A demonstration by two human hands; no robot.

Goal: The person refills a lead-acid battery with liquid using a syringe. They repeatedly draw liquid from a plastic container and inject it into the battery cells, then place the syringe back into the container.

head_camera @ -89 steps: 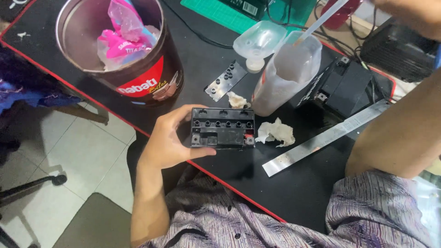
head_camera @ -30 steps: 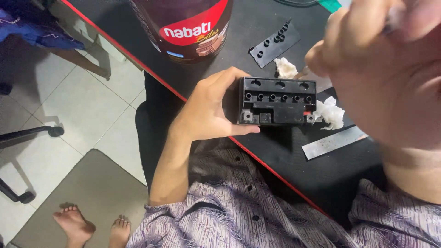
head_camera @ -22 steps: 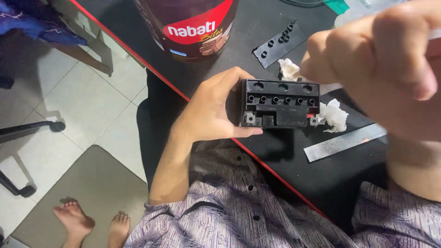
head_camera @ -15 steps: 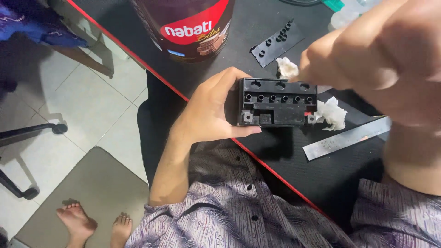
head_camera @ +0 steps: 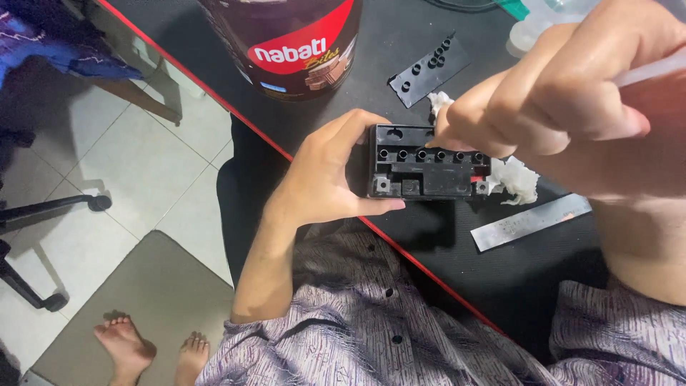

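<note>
Black battery case | left hand grips it | right hand pinches white tube

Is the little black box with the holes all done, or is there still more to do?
Not done. The cap strip already lies off on the table, so the box's holes are open. The left hand steadies the black box while the right hand holds a thin white tube over the holes. Closing them is left.
</note>
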